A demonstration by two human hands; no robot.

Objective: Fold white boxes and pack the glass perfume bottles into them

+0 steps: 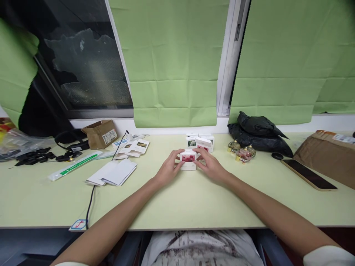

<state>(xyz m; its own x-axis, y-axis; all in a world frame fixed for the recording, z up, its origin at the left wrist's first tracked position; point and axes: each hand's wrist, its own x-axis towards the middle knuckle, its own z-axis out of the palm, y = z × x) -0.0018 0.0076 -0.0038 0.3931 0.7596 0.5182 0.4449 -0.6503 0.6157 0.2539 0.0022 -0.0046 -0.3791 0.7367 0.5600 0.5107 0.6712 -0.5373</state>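
A small white box (188, 166) with a pink flower picture on its front stands upright at the middle of the table. My left hand (168, 168) grips its left side, thumb at the front and fingers over the top edge. On the opposite side my right hand (211, 166) holds it the same way. Just behind it are several similar white boxes (212, 142); one of these shows a white flower picture, another a pink one. To the right of my hands lie several small ornate glass bottles (244, 152) with gold parts.
Flattened white cards (118, 171) and printed cartons (137, 147) lie to the left, near an open cardboard box (100, 135) and a black cable (90, 203). A green-striped strip (76, 165) rests there. On the right are black plastic bags (257, 135), a phone (307, 174) and a brown parcel (327, 157).
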